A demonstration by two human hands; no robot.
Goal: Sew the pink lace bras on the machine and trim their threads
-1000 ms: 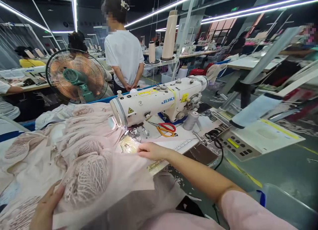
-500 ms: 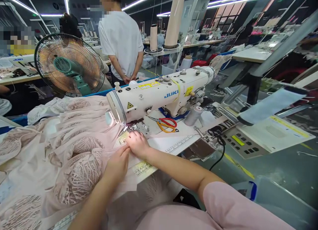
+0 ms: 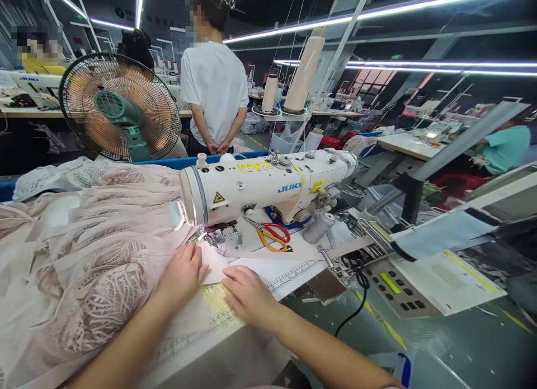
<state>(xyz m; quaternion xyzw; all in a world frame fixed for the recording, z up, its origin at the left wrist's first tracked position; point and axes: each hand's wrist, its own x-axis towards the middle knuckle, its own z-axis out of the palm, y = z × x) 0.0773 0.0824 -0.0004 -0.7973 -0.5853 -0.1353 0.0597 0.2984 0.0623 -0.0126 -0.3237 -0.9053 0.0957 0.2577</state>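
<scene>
A white JUKI sewing machine point(image 3: 247, 190) stands before me, its needle area lit. Pale pink fabric point(image 3: 213, 262) lies flat below the presser foot. Resting on its left side, near the needle, is my left hand point(image 3: 182, 272), thumb and fingers apart. My right hand point(image 3: 251, 298) touches the fabric's right edge, its fingers stretched out and apart from the thumb. Pink garments with lace cups point(image 3: 111, 299) are heaped left of the machine, beside my left forearm. Scissors point(image 3: 274, 236) with red and orange handles lie by the machine's base.
A grey thread cone point(image 3: 319, 228) stands right of the scissors. Farther right is a control panel point(image 3: 403, 291). A large fan point(image 3: 121, 106) and a person in a white shirt point(image 3: 215, 92) are behind the machine. Printed rulers point(image 3: 293, 277) mark the table.
My hands, earlier together near the needle, have come apart. The right has moved right and nearer me, the left up to the needle's left. Fabric now shows flat between them; the view has shifted.
</scene>
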